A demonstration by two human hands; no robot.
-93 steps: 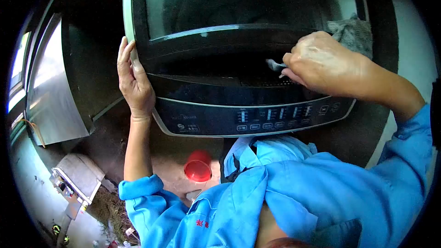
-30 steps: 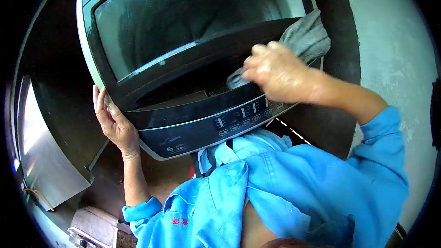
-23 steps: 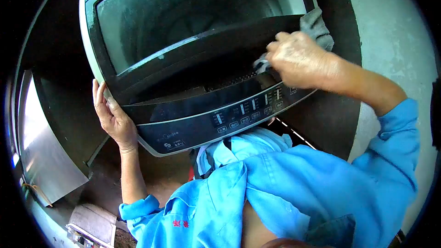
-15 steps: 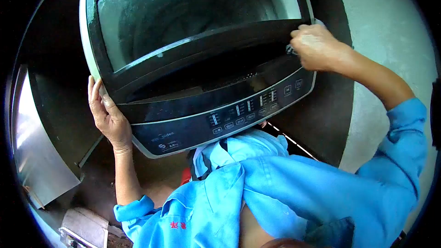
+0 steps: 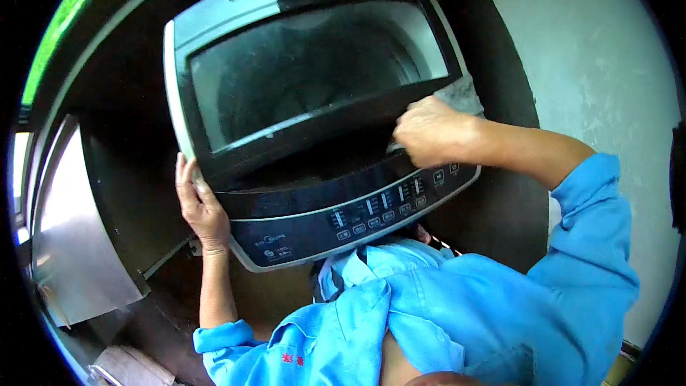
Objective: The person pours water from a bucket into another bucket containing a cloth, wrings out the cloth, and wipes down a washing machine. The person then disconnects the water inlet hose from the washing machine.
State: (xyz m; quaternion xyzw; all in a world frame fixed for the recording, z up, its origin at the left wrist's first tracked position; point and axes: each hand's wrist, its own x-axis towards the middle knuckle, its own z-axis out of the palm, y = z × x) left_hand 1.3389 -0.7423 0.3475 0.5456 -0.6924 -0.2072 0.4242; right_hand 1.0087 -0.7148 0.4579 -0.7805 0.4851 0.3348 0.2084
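Note:
A top-loading washing machine [image 5: 250, 204] with a dark front control panel [image 5: 307, 238] stands before me. Its see-through lid [image 5: 307, 71] has a dark gap along the front edge. My left hand [image 5: 203, 207] rests against the machine's left side near the front corner, palm turned up and fingers stretched along the edge. Bunched in my right hand [image 5: 439, 134] is a grey rag [image 5: 462, 95], which hangs over the right rim of the machine. My right fingers are closed at the right end of the gap, and their tips are hidden.
A pale wall or floor surface [image 5: 572, 64] lies to the right. On the left are a shiny metal sheet [image 5: 89, 236] and a greyish padded object [image 5: 132, 366] low down. Greenery [image 5: 61, 28] shows at the upper left. My blue-sleeved body is close against the machine's front.
My right hand has moved left and inward from the right rim, with more of the rag showing. The view has shifted, revealing the machine's back edge. My left hand keeps its place on the side.

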